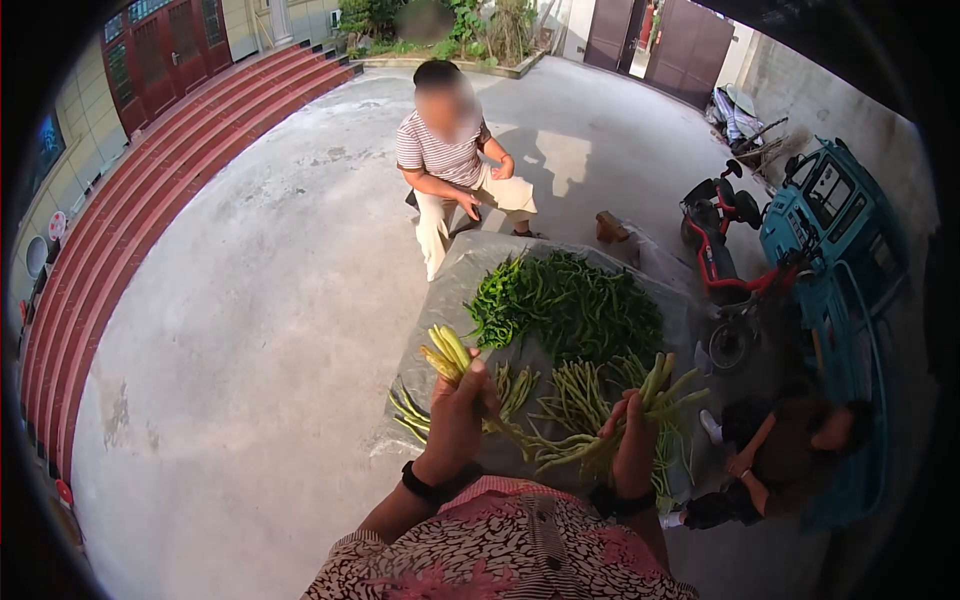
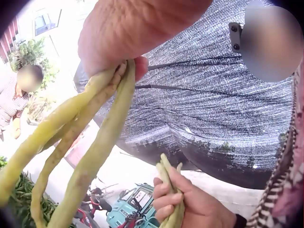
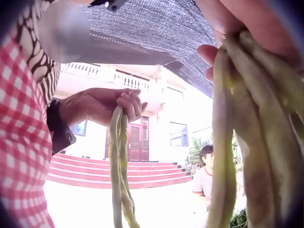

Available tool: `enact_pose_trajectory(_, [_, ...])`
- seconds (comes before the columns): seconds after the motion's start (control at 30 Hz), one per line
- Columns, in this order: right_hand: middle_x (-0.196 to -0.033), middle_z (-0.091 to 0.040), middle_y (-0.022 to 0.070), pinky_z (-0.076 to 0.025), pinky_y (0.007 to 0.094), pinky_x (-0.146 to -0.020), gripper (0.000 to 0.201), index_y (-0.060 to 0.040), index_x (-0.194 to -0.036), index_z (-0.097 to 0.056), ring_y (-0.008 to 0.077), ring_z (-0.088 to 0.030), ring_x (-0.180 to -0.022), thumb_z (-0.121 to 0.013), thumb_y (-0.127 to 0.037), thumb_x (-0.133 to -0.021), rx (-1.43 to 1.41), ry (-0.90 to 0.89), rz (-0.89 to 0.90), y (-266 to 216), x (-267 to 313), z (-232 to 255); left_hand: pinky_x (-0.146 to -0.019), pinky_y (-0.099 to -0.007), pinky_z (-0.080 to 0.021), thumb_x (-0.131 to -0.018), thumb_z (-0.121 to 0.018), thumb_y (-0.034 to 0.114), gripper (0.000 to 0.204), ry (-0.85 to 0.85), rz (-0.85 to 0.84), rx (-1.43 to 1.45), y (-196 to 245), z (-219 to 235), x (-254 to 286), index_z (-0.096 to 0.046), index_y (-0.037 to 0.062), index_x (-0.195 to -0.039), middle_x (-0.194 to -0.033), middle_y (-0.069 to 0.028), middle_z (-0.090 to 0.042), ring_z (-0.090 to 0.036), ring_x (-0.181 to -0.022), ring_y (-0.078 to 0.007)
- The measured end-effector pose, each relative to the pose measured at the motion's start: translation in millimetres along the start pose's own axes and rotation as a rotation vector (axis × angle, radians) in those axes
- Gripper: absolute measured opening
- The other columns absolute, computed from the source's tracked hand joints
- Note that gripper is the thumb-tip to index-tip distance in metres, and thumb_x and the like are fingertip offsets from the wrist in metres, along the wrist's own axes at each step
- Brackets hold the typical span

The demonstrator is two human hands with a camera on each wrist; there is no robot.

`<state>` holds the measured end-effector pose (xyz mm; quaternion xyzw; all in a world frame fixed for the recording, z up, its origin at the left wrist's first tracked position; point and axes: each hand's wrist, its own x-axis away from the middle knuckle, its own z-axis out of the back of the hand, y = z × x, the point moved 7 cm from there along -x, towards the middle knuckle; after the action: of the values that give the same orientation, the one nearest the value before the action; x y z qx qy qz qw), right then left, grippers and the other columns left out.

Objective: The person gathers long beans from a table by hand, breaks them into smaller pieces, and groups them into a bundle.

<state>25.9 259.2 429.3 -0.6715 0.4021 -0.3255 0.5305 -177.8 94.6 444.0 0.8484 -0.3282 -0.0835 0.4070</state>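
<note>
My left hand (image 1: 455,420) grips a few long beans (image 2: 107,123), pale green to yellow, and their ends hang past the fingers in the left wrist view. To its right, my right hand (image 1: 632,440) holds a thicker bunch of long beans (image 3: 251,128). Both hands are raised over the near side of a table (image 1: 440,300) covered in clear plastic sheet. Below and between them lie loose bundles of long beans (image 1: 575,395), with several more green beans (image 1: 408,412) at the left edge. Behind these spreads a large heap of green peppers (image 1: 590,300).
A person (image 1: 450,150) in a striped shirt sits beyond the table. Another person (image 1: 790,460) in dark clothes sits at the right. A red motorbike (image 1: 712,245) and a blue three-wheeler (image 1: 830,215) stand at the right. Red steps (image 1: 180,150) run along the left.
</note>
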Motion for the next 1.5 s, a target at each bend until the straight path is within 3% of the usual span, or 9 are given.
enact_pose_trajectory(0.13, [-0.073,-0.056,0.0013,-0.043,0.0229,-0.049,0.018,-0.005,-0.104,-0.052,0.0091,-0.053,-0.056,-0.052,-0.022,-0.098,0.081,-0.284,-0.09,-9,12,-43,-0.05,-0.0191,-0.035,-0.094,-0.061,0.019,0.025,-0.209,0.192,-0.172,-29,-16,8,-0.054,0.0072,-0.115,-0.069,0.006,-0.05,-0.044,-0.055,-0.0028])
enact_pose_trajectory(0.23, [-0.074,-0.057,0.0017,-0.042,0.024,-0.048,0.021,-0.005,-0.106,-0.052,0.0088,-0.052,-0.054,-0.052,-0.025,-0.098,0.275,-0.425,-0.274,6,27,-66,-0.051,-0.0196,-0.037,-0.092,-0.064,0.02,0.023,-0.291,0.282,-0.247,-28,-32,19,-0.058,0.005,-0.109,-0.069,0.0048,-0.053,-0.047,-0.057,-0.0027])
enact_pose_trajectory(0.33, [-0.073,-0.057,0.0002,-0.04,0.0245,-0.048,0.022,-0.0049,-0.1,-0.055,0.0079,-0.051,-0.055,-0.053,-0.026,-0.097,0.48,-0.531,-0.169,22,30,-76,-0.052,-0.0198,-0.037,-0.091,-0.064,0.02,0.015,-0.324,0.315,-0.293,-28,-32,19,-0.06,0.0059,-0.096,-0.067,0.0043,-0.054,-0.048,-0.058,-0.0026])
enact_pose_trajectory(0.4, [-0.071,-0.056,-0.0008,-0.041,0.0243,-0.049,0.023,-0.0043,-0.098,-0.059,0.0059,-0.051,-0.057,-0.055,-0.027,-0.096,0.457,-0.515,-0.197,16,32,-79,-0.052,-0.0197,-0.037,-0.09,-0.066,0.02,0.014,-0.324,0.341,-0.314,-31,-27,20,-0.063,0.0074,-0.085,-0.066,0.0044,-0.055,-0.048,-0.059,-0.0021])
enact_pose_trajectory(0.73, [-0.065,-0.054,-0.0023,-0.04,0.0239,-0.047,0.025,-0.0049,-0.097,-0.06,0.008,-0.052,-0.052,-0.056,-0.03,-0.095,0.334,-0.411,-0.264,9,27,-93,-0.054,-0.0188,-0.038,-0.09,-0.066,0.02,0.015,-0.356,0.312,-0.236,-50,-12,-2,-0.065,0.0069,-0.096,-0.071,0.0056,-0.06,-0.051,-0.061,-0.002])
enact_pose_trajectory(0.93, [-0.08,-0.063,0.0017,-0.045,0.0222,-0.053,0.023,-0.0047,-0.099,-0.06,0.0068,-0.057,-0.065,-0.056,-0.027,-0.096,0.237,-0.082,-0.337,44,25,-57,-0.06,-0.0209,-0.045,-0.093,-0.06,0.017,0.019,-0.34,0.375,-0.293,-74,-7,-10,-0.064,0.0038,-0.106,-0.08,-0.0011,-0.065,-0.059,-0.067,-0.0072])
enact_pose_trajectory(1.03, [-0.089,-0.065,0.0033,-0.047,0.0218,-0.058,0.019,-0.003,-0.1,-0.06,0.0069,-0.058,-0.07,-0.058,-0.021,-0.095,0.015,-0.102,-0.299,45,21,-62,-0.059,-0.0213,-0.045,-0.094,-0.057,0.017,0.021,-0.421,0.393,-0.281,-82,-13,-9,-0.063,0.004,-0.11,-0.08,-0.0014,-0.065,-0.059,-0.067,-0.007])
enact_pose_trajectory(1.13, [-0.093,-0.064,0.0037,-0.048,0.0223,-0.059,0.018,-0.0012,-0.102,-0.058,0.0071,-0.058,-0.072,-0.059,-0.017,-0.094,0.124,-0.048,-0.227,40,19,-68,-0.058,-0.021,-0.045,-0.096,-0.056,0.018,0.023,-0.475,0.464,-0.223,-80,-19,-4,-0.063,0.0039,-0.112,-0.08,-0.0007,-0.064,-0.058,-0.066,-0.0067])
enact_pose_trajectory(1.5, [-0.088,-0.063,0.0063,-0.051,0.0271,-0.068,0.017,-0.0017,-0.099,-0.055,0.0116,-0.061,-0.075,-0.057,-0.018,-0.096,0.213,-0.18,-0.171,49,-3,-93,-0.072,-0.0274,-0.049,-0.1,-0.048,0.025,0.031,-0.223,0.373,0.046,-65,3,-15,-0.059,0.0014,-0.118,-0.095,-0.0049,-0.064,-0.06,-0.077,-0.0137])
